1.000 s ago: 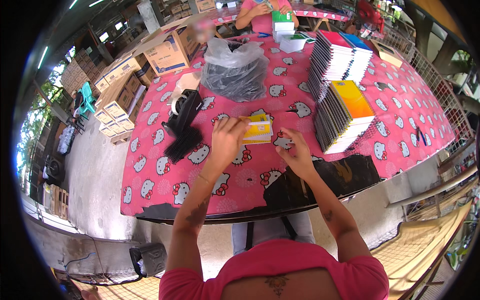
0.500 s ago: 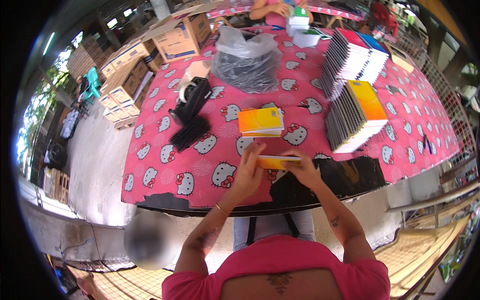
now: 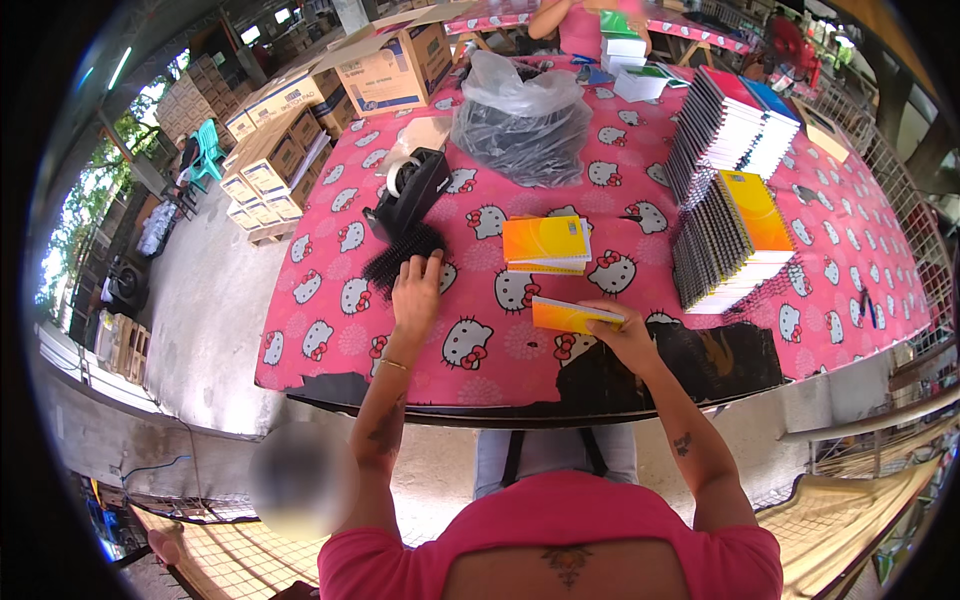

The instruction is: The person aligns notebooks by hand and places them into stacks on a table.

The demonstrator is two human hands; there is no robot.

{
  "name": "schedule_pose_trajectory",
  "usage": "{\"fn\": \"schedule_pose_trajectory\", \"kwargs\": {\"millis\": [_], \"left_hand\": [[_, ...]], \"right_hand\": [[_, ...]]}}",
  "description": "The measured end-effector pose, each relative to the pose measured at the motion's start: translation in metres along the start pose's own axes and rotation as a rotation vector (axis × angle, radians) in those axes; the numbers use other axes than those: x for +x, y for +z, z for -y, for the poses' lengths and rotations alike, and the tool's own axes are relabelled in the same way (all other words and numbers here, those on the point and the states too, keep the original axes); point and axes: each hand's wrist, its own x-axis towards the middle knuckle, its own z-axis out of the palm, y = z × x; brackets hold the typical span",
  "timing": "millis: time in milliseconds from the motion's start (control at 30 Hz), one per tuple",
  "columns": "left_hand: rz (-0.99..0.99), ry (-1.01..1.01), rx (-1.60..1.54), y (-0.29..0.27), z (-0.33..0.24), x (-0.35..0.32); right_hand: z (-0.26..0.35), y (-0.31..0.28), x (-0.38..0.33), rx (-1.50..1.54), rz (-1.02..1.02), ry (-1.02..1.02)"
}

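Note:
My right hand (image 3: 625, 338) grips the right end of a small yellow-orange notebook (image 3: 562, 316), held just above the near side of the table. My left hand (image 3: 416, 295) reaches over the edge of a pile of black spiral binding coils (image 3: 400, 258), fingers stretched out and fingertips touching it. No coil shows clearly in that hand. Beyond the held notebook lies a small stack of similar yellow-orange notebooks (image 3: 545, 240), white pages showing at the edge. To the right stand spiral-bound notebooks with yellow covers (image 3: 755, 210), piled up.
A black tape dispenser (image 3: 412, 195) stands behind the coils. Farther off are a clear plastic bag of black material (image 3: 522, 125), a cardboard box (image 3: 395, 72) and tall red and blue notebook stacks (image 3: 715, 135). Pliers (image 3: 867, 308) lie far right. Across the table sits another person (image 3: 580, 30).
My left hand has let go of the notebook and moved left to the black coils. The right hand keeps the notebook, now tilted differently. The whole view has shifted slightly.

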Motion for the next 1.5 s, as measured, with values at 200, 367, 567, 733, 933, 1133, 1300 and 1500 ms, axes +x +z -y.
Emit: {"fn": "schedule_pose_trajectory", "kwargs": {"millis": [200, 367, 567, 733, 933, 1133, 1300, 1500], "left_hand": [[0.140, -0.211, -0.762, -0.048, -0.099, -0.007], [0.155, -0.304, -0.851, -0.051, -0.125, -0.017], [0.075, -0.272, -0.901, -0.040, -0.123, -0.013], [0.134, -0.213, -0.864, -0.046, -0.120, -0.010], [0.237, 0.076, -0.890, -0.043, -0.104, 0.008], [0.339, 0.078, -0.812, -0.064, -0.111, 0.020], [0.472, 0.126, -0.719, -0.048, -0.097, 0.014], [0.252, 0.132, -0.231, -0.059, -0.159, -0.041]], "right_hand": [[0.000, -0.003, -0.002, -0.003, 0.011, 0.003], [-0.003, -0.002, 0.000, -0.023, 0.023, 0.015], [-0.001, 0.000, -0.001, 0.026, 0.003, -0.004], [0.003, -0.002, -0.002, 0.040, 0.044, 0.051], [0.006, -0.001, -0.003, 0.048, 0.081, 0.036], [0.010, -0.001, -0.006, 0.026, 0.095, -0.001], [0.008, 0.009, -0.009, 0.087, 0.075, -0.006], [0.043, 0.031, -0.015, 0.073, -0.098, 0.004]]}}
